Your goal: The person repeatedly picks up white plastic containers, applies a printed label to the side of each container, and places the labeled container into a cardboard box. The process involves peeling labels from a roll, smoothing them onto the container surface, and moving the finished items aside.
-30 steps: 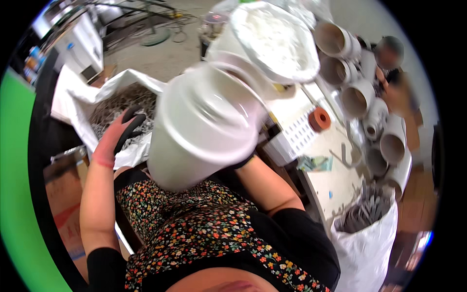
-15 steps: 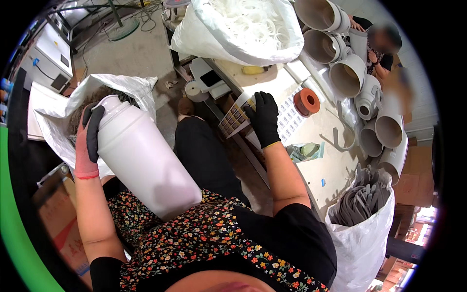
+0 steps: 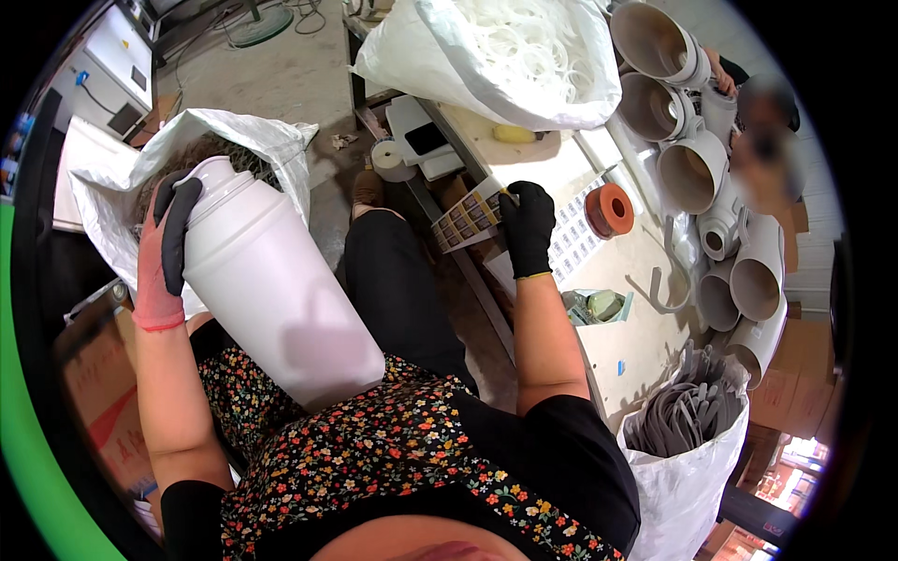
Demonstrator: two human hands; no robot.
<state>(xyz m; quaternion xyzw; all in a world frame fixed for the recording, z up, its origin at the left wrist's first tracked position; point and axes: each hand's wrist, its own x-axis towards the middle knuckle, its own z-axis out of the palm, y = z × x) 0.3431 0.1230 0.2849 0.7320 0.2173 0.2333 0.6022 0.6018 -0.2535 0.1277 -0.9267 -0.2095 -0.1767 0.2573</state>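
A large white plastic canister (image 3: 285,280) with a stepped, narrower neck leans across my lap, its base against my flowered apron. My left hand (image 3: 166,248), in a pink glove with dark fingers, grips it around the neck end. Out over the table edge, my right hand (image 3: 530,229) wears a black glove. Its fingers are curled and pinched at the edge of a sheet of yellow-brown stickers (image 3: 458,224). Whether a single sticker is between the fingertips, I cannot make out. A second sheet, with small printed labels (image 3: 578,245), lies beside that hand, near an orange-brown tape roll (image 3: 609,209).
A sack of clear plastic rings (image 3: 402,51) stands on the table's far end. Several similar canisters (image 3: 692,173) line its right side, with a person behind. A sack of grey strips (image 3: 678,486) stands near right; another open white sack (image 3: 299,154) is at left.
My right hand's fingers have drawn from a flatter reach into a pinch at the sticker sheet. The view has shifted slightly; my left hand keeps its hold on the canister.
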